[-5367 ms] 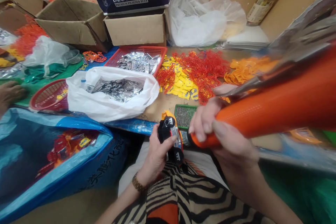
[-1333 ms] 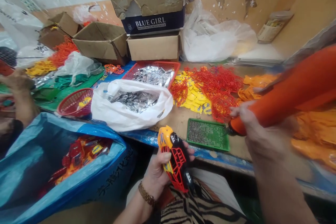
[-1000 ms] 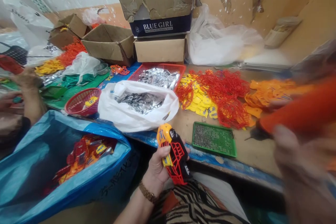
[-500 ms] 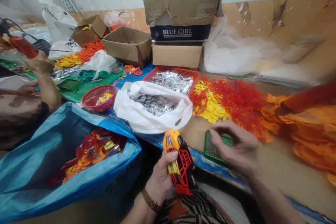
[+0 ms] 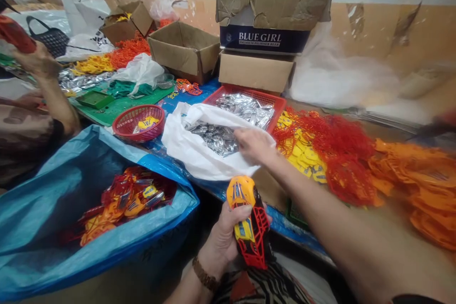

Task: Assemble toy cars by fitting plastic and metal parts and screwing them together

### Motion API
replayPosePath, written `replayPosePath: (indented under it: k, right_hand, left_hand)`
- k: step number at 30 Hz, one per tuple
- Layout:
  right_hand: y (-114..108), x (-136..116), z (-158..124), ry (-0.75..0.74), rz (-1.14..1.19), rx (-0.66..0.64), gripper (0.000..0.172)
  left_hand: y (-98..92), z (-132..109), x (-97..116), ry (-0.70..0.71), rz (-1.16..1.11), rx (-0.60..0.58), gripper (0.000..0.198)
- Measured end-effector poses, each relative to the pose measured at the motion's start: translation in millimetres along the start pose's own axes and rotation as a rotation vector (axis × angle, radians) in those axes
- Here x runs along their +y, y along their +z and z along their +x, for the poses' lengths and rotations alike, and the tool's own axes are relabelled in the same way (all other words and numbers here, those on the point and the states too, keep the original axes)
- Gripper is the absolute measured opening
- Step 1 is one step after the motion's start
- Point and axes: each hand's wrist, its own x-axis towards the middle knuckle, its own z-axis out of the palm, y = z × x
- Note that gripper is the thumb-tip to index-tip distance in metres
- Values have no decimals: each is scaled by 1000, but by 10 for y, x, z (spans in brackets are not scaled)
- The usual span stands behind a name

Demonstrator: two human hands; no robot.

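Note:
My left hand [image 5: 226,232] is closed around a toy car [image 5: 249,223] with an orange front, a yellow panel, a red lattice frame and a dark underside. The car stands on end, its orange part upward. Further forward, my right hand [image 5: 253,145] is at the right side of a white plastic bag [image 5: 185,156]. Its fingers are curled in among the shiny silver parts [image 5: 217,140] heaped in the bag. Whatever lies between those fingertips is hidden. My right forearm crosses over the table and partly covers a green tray [image 5: 297,213].
A blue sack [image 5: 142,256] with finished-looking toy cars [image 5: 131,204] stands at the left. Behind the bag sits a red basket [image 5: 280,109] of silver parts. Yellow panels [image 5: 302,152], red frames [image 5: 342,147] and orange shells [image 5: 427,175] lie right. A co-worker's arm [image 5: 60,90] is far left.
My right hand has moved from above the green tray, forward and left, to the silver parts in the white bag. The left hand keeps hold of the toy car. The view has shifted slightly.

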Motion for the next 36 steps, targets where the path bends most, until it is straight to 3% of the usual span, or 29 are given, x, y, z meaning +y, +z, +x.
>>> replayPosePath:
  k: [6, 11, 17, 21, 27, 30, 33, 36]
  right_hand:
    - [213, 3, 187, 93, 9, -67, 26]
    - [134, -18, 55, 112, 170, 65, 19]
    - [-26, -46, -413, 115, 626, 363, 12]
    - [-35, -95, -823, 127, 1002, 425, 21]
    - [47, -182, -1338, 139, 1289, 507, 17]
    - [99, -192, -1558, 79, 1178, 651, 2]
    - [141, -180, -1736, -83, 826, 820, 19]
    - [155, -158, -1832, -230, 577, 909, 29]
  left_hand:
    - [54, -47, 16, -56, -37, 129, 46]
    - [13, -75, -23, -37, -30, 63, 42]
    - [-25, -123, -62, -39, -12, -9, 40]
    - [-2, -120, -48, -21, -21, -75, 42]
    - [101, -95, -46, 15, -23, -16, 39]
    - [142, -92, -70, 28, -29, 6, 38]
    - [165, -92, -101, 52, -60, 23, 34]
    - [186, -82, -133, 74, -91, 42, 32]
